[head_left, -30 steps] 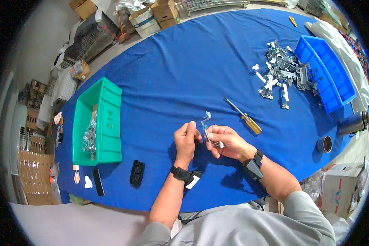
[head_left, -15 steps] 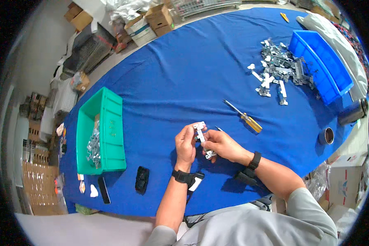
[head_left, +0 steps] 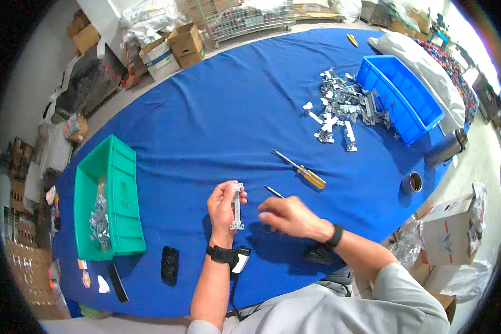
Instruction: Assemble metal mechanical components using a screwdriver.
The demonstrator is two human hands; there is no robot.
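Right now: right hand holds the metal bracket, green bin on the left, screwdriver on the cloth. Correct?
Wrong hand: the head view shows the left hand holding the metal bracket. Green bin and screwdriver are as you say.

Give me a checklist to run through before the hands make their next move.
1. Metal bracket held: ok, it is in the left hand, roughly upright in the picture.
2. Right hand off the bracket: ok, there is a visible gap between them.
3. Right hand empty: cannot tell, its curled fingers hide what is beneath.
4. Space by the right hand clear: not ok, a slim dark tool lies right beside it, partly hidden.
5. Yellow-handled screwdriver out of the hands: ok, it lies on the blue cloth.
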